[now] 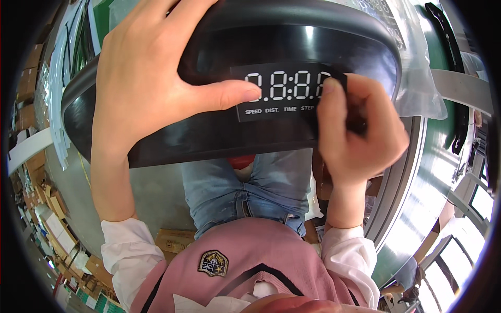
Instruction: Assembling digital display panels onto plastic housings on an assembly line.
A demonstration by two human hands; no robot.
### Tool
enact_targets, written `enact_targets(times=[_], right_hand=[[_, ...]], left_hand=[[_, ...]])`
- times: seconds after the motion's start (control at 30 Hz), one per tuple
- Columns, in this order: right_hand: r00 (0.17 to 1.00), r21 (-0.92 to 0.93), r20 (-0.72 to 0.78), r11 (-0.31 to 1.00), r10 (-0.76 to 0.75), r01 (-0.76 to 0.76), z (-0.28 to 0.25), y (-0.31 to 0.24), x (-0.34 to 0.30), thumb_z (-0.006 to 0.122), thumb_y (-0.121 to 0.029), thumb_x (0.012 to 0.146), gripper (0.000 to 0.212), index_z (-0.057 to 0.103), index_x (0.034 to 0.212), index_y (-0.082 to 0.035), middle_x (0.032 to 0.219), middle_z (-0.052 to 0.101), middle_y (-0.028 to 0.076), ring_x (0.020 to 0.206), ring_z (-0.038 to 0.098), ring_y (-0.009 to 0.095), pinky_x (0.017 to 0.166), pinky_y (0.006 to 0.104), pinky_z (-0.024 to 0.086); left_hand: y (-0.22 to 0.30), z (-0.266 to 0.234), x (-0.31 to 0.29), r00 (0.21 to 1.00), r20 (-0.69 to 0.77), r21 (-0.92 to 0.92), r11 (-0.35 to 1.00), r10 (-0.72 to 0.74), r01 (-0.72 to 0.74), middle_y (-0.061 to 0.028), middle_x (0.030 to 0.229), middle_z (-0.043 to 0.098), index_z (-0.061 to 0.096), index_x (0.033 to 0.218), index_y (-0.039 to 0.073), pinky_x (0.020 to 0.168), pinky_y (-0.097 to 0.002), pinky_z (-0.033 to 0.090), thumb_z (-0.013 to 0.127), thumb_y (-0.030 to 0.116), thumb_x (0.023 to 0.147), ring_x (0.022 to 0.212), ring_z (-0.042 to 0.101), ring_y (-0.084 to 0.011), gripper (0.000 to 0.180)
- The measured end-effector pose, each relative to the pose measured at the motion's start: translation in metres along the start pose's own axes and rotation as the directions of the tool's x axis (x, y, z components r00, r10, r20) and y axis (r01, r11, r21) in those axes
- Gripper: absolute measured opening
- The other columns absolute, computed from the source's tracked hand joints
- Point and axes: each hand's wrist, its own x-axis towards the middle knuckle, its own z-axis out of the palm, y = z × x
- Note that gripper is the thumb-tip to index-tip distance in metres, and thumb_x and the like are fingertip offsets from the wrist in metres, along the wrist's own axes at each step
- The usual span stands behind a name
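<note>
A glossy black console panel [209, 141] with a thick rounded rim spans the upper view, above my lap. On its middle lies a dark display label [284, 116] with white digit shapes and small white print. My left hand [143, 73] lies spread over the panel's left part, its thumb stretched onto the label's left end. Its other fingertips run out of the picture at the top. My right hand [362, 122] is closed in a pinch at the label's right end, thumb over a dark edge there. The curled fingers hide part of that end, and the hand is slightly blurred.
Clear plastic wrap [425, 88] lies behind the panel at right, on a green surface [441, 128] with a metal edge. A long black strip [459, 78] lies farther right. Cardboard boxes [52, 219] stand at far left, and another carton [175, 240] sits near my left elbow.
</note>
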Motion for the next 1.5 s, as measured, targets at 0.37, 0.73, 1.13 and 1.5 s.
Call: enact_targets(times=[0.37,0.73,1.13,1.5], right_hand=[[0.989,-0.378,-0.140,0.926,-0.045,-0.011,-0.026,0.036,0.030,0.080,-0.027,0.073,0.043,0.061,0.104,-0.003,0.084,0.056,0.006,0.074,0.055,0.020,0.064,0.0316,0.045],[0.993,0.055,0.091,0.996,-0.077,0.072,-0.051,0.024,0.035,0.092,-0.039,0.050,0.088,0.056,0.122,-0.002,0.107,0.062,0.016,0.099,0.061,0.028,0.085,0.0350,0.049],[0.951,0.412,-0.310,0.900,-0.006,0.140,-0.402,0.075,-0.159,0.081,-0.057,0.062,0.083,0.060,0.112,0.006,0.109,0.064,0.019,0.096,0.063,0.026,0.083,0.0383,0.052],[0.541,-0.528,-0.822,0.593,-0.178,-0.607,-0.498,-0.060,-0.272,0.072,-0.046,0.082,0.044,0.072,0.095,-0.005,0.088,0.071,0.010,0.077,0.068,0.022,0.067,0.0317,0.054]], left_hand=[[-0.016,0.020,-0.007,0.986,-0.142,-0.004,0.996,0.090,-0.091,-0.0094,0.105,0.060,0.056,0.123,0.010,0.081,-0.0389,0.049,0.082,0.048,0.056,0.094,0.061,-0.0305,0.081],[0.008,-0.006,-0.048,0.902,-0.419,0.026,0.994,0.106,-0.104,-0.0071,0.093,0.062,0.060,0.121,0.012,0.077,-0.0392,0.050,0.088,0.035,0.048,0.086,0.060,-0.0289,0.082],[0.096,-0.088,-0.195,0.370,-0.642,-0.471,0.036,0.671,-0.881,-0.0074,0.074,0.065,0.070,0.093,0.003,0.066,-0.0375,0.050,0.067,0.022,0.072,0.065,0.060,-0.0252,0.028],[0.172,-0.099,-0.213,0.280,-0.623,-0.334,0.075,0.731,-0.940,-0.0127,0.088,0.071,0.071,0.091,-0.001,0.061,-0.0298,0.050,0.066,0.016,0.081,0.078,0.068,-0.0230,0.020]])
